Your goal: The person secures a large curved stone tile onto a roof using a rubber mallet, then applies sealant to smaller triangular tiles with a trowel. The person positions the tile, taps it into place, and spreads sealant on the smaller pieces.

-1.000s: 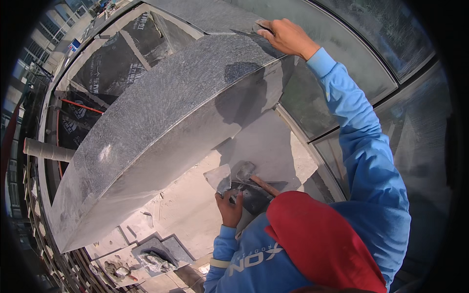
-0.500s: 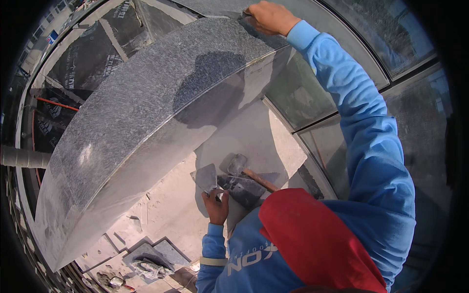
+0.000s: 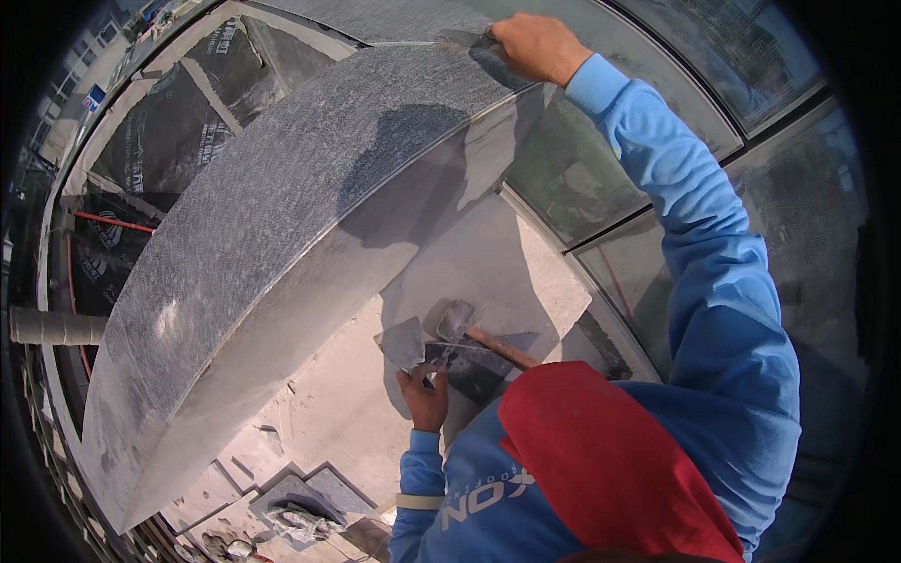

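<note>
- Close to the person's chest, the left hand [image 3: 425, 402] grips a trowel [image 3: 402, 343] in its fingers.
- Just beside it lies a wooden-handled mallet [image 3: 502, 347].
- Beyond, a grey stone panel [image 3: 272, 202] curves.
- At its far end, the right hand's [image 3: 540, 47] fingers close around a dark item [image 3: 490, 56], kind unclear.

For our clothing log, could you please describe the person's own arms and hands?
The long, wrinkled, light blue fabric sleeves end in matching cuffs; a pale cream band crosses the left sleeve. The left hand and right hand are bare.
</note>
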{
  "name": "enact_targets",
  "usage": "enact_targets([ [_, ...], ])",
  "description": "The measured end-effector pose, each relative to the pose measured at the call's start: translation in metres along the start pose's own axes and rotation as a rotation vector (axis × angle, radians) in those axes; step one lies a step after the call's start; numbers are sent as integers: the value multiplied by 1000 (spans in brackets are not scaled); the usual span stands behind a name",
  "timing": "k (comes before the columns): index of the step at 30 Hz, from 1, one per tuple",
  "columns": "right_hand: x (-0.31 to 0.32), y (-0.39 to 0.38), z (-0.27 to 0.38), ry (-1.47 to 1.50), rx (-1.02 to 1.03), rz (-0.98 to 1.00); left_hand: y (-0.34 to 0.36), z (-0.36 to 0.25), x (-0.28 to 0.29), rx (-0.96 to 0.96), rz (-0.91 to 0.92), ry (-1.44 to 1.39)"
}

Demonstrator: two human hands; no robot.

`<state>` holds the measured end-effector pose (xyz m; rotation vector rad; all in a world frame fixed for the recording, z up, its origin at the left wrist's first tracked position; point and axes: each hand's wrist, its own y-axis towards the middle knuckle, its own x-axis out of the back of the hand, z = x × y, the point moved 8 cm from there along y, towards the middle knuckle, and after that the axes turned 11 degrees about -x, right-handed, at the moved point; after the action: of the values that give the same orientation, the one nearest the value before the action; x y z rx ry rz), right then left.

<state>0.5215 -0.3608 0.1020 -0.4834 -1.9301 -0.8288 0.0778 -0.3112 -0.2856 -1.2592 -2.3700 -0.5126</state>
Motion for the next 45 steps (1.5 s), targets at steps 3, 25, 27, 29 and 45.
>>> enact_targets([
  [3,0,-6,-8,21,-4,-29,-2,2,-6,-4,29,-26],
  [25,34,-193,-147,165,-482,-192,10,-4,-17,-58,90,68],
  [27,-6,-251,-154,395,-560,-229,8,5,-26,25,157,73],
  [29,-72,-299,-138,500,-677,-232,9,-1,-32,-37,182,87],
  [45,-384,-510,30,1487,-1814,862,18,-46,-36,-268,194,82],
])
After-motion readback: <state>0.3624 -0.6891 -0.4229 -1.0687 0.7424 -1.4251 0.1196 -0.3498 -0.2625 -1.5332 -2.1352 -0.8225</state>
